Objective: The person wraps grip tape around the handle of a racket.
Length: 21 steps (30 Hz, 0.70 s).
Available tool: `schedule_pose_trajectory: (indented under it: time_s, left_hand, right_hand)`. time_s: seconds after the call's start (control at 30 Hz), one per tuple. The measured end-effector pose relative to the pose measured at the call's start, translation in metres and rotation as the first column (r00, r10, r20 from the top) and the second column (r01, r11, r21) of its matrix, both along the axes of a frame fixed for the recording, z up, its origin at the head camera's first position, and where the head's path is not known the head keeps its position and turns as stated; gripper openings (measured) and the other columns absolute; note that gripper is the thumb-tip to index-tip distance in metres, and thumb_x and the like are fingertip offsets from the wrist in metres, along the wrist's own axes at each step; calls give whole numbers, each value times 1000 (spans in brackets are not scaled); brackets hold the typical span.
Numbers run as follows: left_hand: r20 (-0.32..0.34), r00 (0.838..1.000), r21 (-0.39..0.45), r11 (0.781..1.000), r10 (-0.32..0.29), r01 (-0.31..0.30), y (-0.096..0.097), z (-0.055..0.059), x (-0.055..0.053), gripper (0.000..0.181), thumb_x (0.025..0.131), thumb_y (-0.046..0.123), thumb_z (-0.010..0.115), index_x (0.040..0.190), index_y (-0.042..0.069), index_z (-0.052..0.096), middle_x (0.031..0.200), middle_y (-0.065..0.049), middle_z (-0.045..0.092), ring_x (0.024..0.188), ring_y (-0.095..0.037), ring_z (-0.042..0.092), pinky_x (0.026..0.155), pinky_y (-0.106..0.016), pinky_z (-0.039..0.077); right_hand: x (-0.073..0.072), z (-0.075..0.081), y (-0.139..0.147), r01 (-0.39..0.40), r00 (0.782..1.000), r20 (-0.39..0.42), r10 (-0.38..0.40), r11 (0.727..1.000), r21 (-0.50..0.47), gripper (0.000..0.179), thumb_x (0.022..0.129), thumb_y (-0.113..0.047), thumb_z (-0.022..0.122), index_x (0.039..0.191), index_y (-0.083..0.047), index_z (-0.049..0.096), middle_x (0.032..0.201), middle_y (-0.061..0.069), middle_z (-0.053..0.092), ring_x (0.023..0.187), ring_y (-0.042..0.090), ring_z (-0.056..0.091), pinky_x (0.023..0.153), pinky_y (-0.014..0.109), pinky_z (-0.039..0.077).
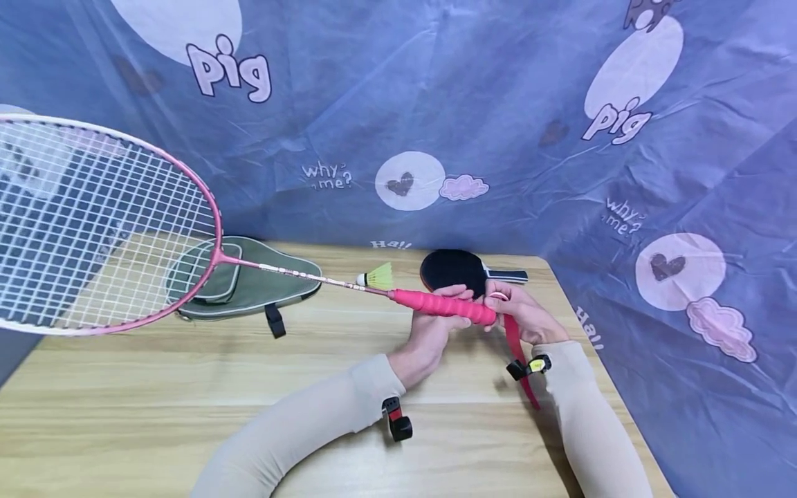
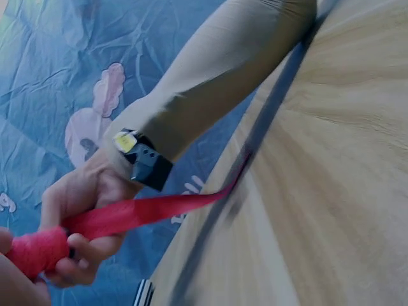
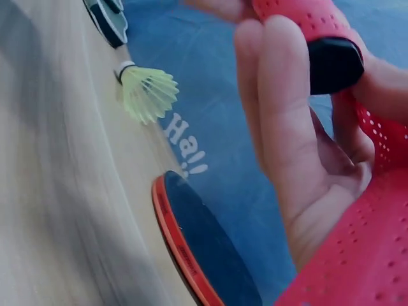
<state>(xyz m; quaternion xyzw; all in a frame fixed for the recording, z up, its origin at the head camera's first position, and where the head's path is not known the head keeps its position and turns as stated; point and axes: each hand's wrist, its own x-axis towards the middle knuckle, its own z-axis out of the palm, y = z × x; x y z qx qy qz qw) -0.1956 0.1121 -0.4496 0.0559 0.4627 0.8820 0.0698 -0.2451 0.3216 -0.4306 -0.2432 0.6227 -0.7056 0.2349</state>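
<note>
A pink badminton racket (image 1: 221, 257) is held up above the table, its strung head toward the left. Its handle is wrapped in red overgrip tape (image 1: 436, 304). My left hand (image 1: 428, 339) grips the handle from below, its fingers and thumb around the wrap. At the butt end, my right hand (image 1: 528, 317) pinches the tape between thumb and fingers. A loose strip of tape (image 2: 150, 211) trails from it toward the table. The perforated tape passes by the black butt cap (image 3: 335, 65) in the right wrist view. Only part of the left hand shows in the left wrist view.
A yellow shuttlecock (image 1: 380, 277) lies on the table (image 1: 299, 387) behind the racket shaft. To its right is a black table tennis paddle (image 1: 453, 270); to its left, a green racket case (image 1: 268, 273). Patterned blue cloth (image 1: 523, 131) hangs behind and on the right.
</note>
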Motion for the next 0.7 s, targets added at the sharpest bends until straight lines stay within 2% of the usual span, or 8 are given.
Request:
schedule_pose_trajectory:
  time_s: [0.1, 0.17, 0.2, 0.3, 0.43, 0.5, 0.63, 0.7]
  left_hand:
    - [74, 996, -7, 999, 40, -40, 0, -1, 0, 41, 81, -5, 74, 120, 2, 65, 108, -10, 76, 90, -15, 74, 81, -34, 63]
    - [116, 992, -5, 999, 52, -52, 0, -2, 1, 34, 83, 5, 79, 115, 4, 66, 100, -6, 76, 80, -11, 73, 82, -44, 63]
    - [125, 991, 4, 999, 53, -54, 0, -2, 1, 32, 84, 9, 80, 113, 4, 67, 98, -6, 76, 80, -12, 74, 85, -51, 61]
    - [127, 990, 24, 997, 66, -70, -1, -1, 2, 28, 82, 9, 82, 107, 4, 72, 96, -7, 79, 80, -14, 76, 88, -55, 58]
    - [93, 994, 25, 998, 52, -54, -2, 1, 2, 28, 80, 0, 81, 106, 1, 71, 96, -9, 79, 79, -15, 76, 88, -53, 60]
    - [80, 996, 6, 999, 35, -36, -4, 1, 1, 29, 79, -3, 80, 106, -1, 69, 93, -7, 77, 77, -14, 75, 84, -50, 62]
    - [74, 997, -34, 999, -13, 16, -5, 2, 1, 35, 76, -6, 78, 108, -5, 65, 89, -5, 76, 75, -14, 73, 75, -42, 64]
    - [86, 996, -38, 999, -36, 40, -5, 1, 2, 36, 75, -7, 78, 108, -5, 65, 89, -6, 77, 74, -14, 73, 71, -38, 64]
  right_hand:
    - [1, -1, -6, 10, 1000, 2, -10, 1000, -22, 26, 102, 10, 40, 88, -9, 54, 100, 2, 77, 88, 10, 72, 73, 26, 62]
    - [2, -1, -9, 25, 999, -26, -25, 1000, -8, 24, 100, 10, 45, 88, -8, 55, 103, 2, 76, 91, 9, 71, 74, 21, 60]
    - [3, 0, -10, 32, 998, -47, -31, 999, 7, 23, 99, 11, 47, 88, -8, 55, 104, 2, 75, 93, 8, 70, 74, 20, 58]
    - [4, 2, -10, 73, 990, -125, -64, 995, 71, 21, 96, 9, 53, 87, -8, 58, 103, 0, 73, 94, 8, 66, 71, 18, 54]
    - [3, 7, -4, 135, 971, -218, -100, 979, 152, 21, 93, 8, 57, 85, -9, 64, 98, -2, 73, 92, 8, 64, 69, 19, 54]
    - [2, 9, 0, 152, 966, -237, -104, 970, 193, 22, 92, 8, 59, 84, -11, 67, 95, -3, 74, 90, 8, 65, 70, 20, 55]
    - [2, 11, 8, 156, 969, -228, -97, 953, 258, 22, 91, 6, 62, 83, -13, 67, 89, -6, 74, 82, 5, 65, 70, 20, 56]
    - [1, 11, 11, 141, 975, -207, -86, 954, 266, 24, 92, 6, 61, 81, -14, 66, 86, -8, 72, 78, 3, 64, 69, 19, 56]
